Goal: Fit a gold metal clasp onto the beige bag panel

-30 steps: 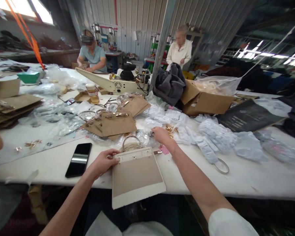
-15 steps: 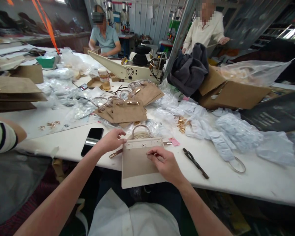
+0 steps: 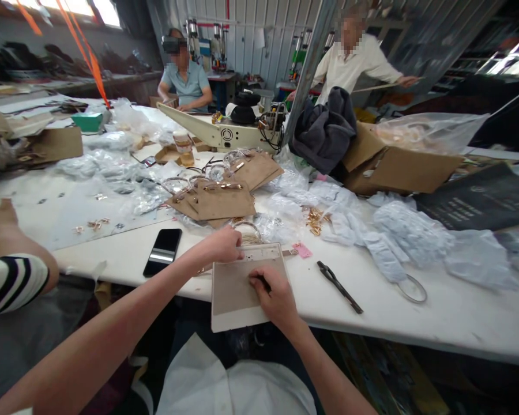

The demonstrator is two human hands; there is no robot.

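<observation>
A cream and tan bag panel (image 3: 231,291) lies over the near edge of the white table (image 3: 415,314), with a row of small holes along its top strip. My left hand (image 3: 222,245) grips the panel's top left corner. On the panel's middle rests my right hand (image 3: 274,297), fingers pinched on a small dark part (image 3: 263,282) pressed against the surface. A woven ring handle (image 3: 247,230) sits just behind the panel. A black hand tool (image 3: 339,286) lies on the table right of my right hand.
A black phone (image 3: 163,251) lies left of the panel, a pink tag (image 3: 301,250) and gold hardware (image 3: 315,220) behind it. Brown panels (image 3: 218,200), plastic bags (image 3: 410,230) and a cardboard box (image 3: 398,167) crowd the table. A co-worker's striped sleeve (image 3: 8,282) is at left; two people work at the far side.
My right hand came back from the pile behind the panel and now presses on the panel's middle. My left hand slid along the top edge. The co-worker's arm reached further in.
</observation>
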